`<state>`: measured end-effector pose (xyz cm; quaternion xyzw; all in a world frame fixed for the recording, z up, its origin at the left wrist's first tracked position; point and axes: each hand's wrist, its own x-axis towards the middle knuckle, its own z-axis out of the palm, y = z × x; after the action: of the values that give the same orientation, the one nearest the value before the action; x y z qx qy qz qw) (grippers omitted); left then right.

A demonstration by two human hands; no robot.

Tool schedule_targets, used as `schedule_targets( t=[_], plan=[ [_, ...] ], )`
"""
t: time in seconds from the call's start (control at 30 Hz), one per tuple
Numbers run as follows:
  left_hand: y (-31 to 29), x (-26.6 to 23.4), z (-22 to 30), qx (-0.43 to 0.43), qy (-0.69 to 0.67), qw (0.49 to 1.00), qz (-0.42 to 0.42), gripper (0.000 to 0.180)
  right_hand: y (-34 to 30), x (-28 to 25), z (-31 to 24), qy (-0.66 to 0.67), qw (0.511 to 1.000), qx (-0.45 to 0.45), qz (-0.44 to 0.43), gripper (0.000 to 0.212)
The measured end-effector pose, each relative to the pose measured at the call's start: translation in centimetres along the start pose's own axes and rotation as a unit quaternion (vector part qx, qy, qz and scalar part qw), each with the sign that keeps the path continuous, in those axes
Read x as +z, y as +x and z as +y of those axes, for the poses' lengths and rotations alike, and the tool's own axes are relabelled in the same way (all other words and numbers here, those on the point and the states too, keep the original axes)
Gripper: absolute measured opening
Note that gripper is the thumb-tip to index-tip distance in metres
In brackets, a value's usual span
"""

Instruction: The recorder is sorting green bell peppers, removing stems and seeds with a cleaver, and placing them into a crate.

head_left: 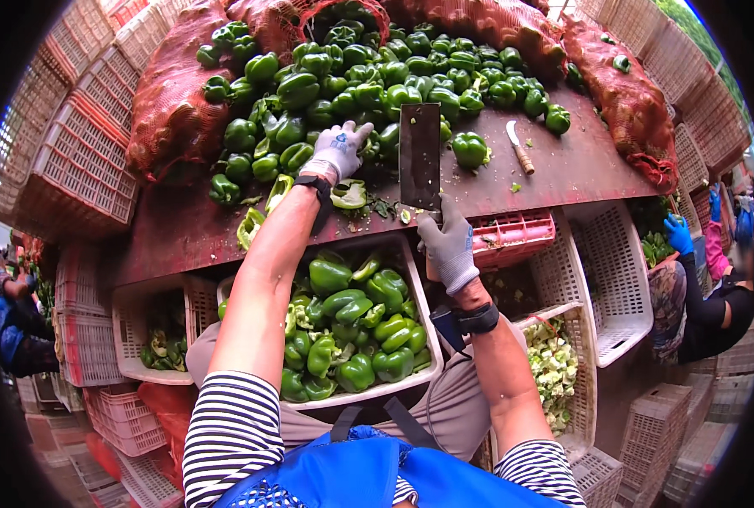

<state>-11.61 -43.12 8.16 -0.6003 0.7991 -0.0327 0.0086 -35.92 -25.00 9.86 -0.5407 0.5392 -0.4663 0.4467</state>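
Note:
My left hand (341,151), in a pale grey glove, reaches over the near edge of a pile of green bell peppers (368,80). Its fingers are spread and no pepper shows in its grip; whether the fingertips touch one I cannot tell. In my right hand (451,247), also gloved, is a cleaver (420,157), its wide dark blade pointing away from me over the table. The fingers wrap its handle, which is mostly hidden. Cut pepper pieces (349,195) lie beside my left wrist. One whole pepper (470,150) sits right of the blade.
A small curved knife (519,146) lies on the dark red table (555,173). Below, a crate (432,356) holds peppers. Pepper scraps (549,372) fill another crate. Red mesh sacks (622,102) flank the pile. A co-worker's blue-gloved hand (679,234) is at the right.

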Motion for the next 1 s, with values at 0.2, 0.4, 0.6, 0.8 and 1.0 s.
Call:
schedule_targets(
  t=[0.2, 0.4, 0.6, 0.8, 1.0],
  plan=[
    [2.0, -2.4, -2.4, -0.041, -0.207, 0.977, -0.032, 0.068, 0.4, -1.2, -0.6, -0.044, 0.998, -0.032, 0.026, 0.033],
    [-6.2, -2.5, -5.8, -0.084, -0.62, 0.776, -0.08, 0.042, -0.7, -1.8, -1.6, -0.128, 0.991, -0.036, 0.014, 0.035],
    [-20.5, 2.5, -7.2, -0.289, -0.564, 0.766, -0.113, 0.048, -3.5, 1.9, -1.0, -0.24, 0.961, -0.092, -0.102, 0.037],
    [-23.2, 9.2, -5.0, -0.397, -0.534, 0.74, 0.099, 0.066, -7.1, 7.1, -0.4, -0.347, 0.91, -0.111, -0.199, 0.036],
    [-24.5, 11.5, -5.3, -0.417, -0.451, 0.753, 0.234, 0.065, -6.5, 10.4, 0.0, -0.431, 0.854, -0.145, -0.253, 0.027]
  ],
)
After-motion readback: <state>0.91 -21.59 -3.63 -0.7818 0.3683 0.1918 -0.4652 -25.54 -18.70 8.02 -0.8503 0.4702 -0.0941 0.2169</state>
